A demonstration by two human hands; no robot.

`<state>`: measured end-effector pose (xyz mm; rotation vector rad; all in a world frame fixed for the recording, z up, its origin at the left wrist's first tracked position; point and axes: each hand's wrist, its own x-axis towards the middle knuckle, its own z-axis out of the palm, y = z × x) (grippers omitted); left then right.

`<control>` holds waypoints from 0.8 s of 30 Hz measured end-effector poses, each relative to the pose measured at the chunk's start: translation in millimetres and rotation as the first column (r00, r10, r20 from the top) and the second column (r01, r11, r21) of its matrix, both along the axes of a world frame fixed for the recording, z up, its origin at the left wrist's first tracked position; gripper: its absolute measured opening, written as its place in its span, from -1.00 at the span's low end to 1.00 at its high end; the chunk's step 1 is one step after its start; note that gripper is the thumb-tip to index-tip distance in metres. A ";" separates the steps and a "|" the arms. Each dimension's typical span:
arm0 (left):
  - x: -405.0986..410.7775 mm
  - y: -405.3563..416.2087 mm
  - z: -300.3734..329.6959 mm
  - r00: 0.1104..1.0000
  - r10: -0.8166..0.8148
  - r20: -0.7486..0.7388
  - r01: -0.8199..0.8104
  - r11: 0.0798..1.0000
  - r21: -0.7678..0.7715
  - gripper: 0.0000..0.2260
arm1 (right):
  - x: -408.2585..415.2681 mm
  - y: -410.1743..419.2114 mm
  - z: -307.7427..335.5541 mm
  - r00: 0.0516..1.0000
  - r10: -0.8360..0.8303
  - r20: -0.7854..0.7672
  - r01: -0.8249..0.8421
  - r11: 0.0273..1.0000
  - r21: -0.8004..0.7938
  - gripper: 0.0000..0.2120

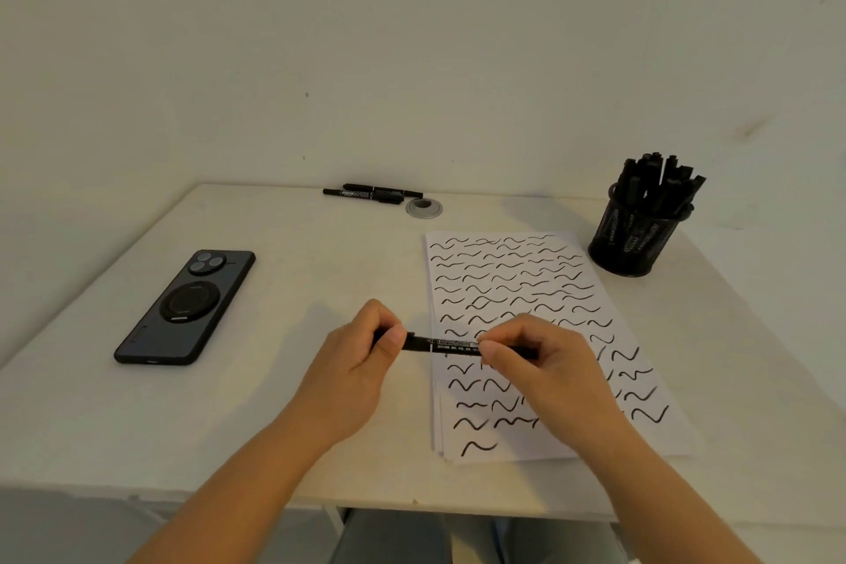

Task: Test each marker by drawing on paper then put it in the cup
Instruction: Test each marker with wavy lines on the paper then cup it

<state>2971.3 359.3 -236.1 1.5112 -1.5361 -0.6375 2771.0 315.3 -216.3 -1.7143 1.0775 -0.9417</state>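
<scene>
Both hands on one marker [441, 344], level above the paper's [526, 279] left edge: left hand [361, 362] pinches one end, right hand [540, 357] the other. Pull the cap straight off, barrel steady. Cup [634, 238] waits at the desk's far right corner.

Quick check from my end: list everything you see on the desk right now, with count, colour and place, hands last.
held marker: one, black, level above the paper's left edge, gripped at both ends
loose markers: two, black, lying side by side at the desk's far edge
cup: one, black mesh, far right, full of black markers
paper: white stack, right of centre, covered in black squiggles
phone: one, dark, face down, left
grommet: one, grey, by the loose markers
desk: one, white
left hand: grips the marker's left end
right hand: pinches its right part
</scene>
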 end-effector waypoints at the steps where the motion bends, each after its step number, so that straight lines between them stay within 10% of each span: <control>1: 1.1 -7.0 7.2 0.998 -0.007 0.069 0.008 1.000 -0.004 -0.85 | -2.2 -5.7 3.3 0.996 0.011 -0.093 -0.015 0.999 -0.041 -0.84; 8: -23.3 -53.3 59.2 0.840 -0.080 0.537 0.163 0.980 -0.110 -0.90 | 4.5 -38.4 23.4 0.912 -0.001 -0.410 -0.128 0.949 -0.287 -0.95; 16: -9.9 -133.1 64.1 0.877 -0.109 0.468 0.133 0.991 -0.018 -0.77 | -13.4 -86.9 38.0 0.911 -0.155 -0.383 0.041 0.956 -0.289 -0.84; 24: 67.8 -247.8 13.9 0.474 -0.062 0.878 -0.096 0.988 0.122 -0.70 | -54.6 -139.0 59.6 0.836 -0.548 -0.027 0.490 0.768 -0.413 -0.57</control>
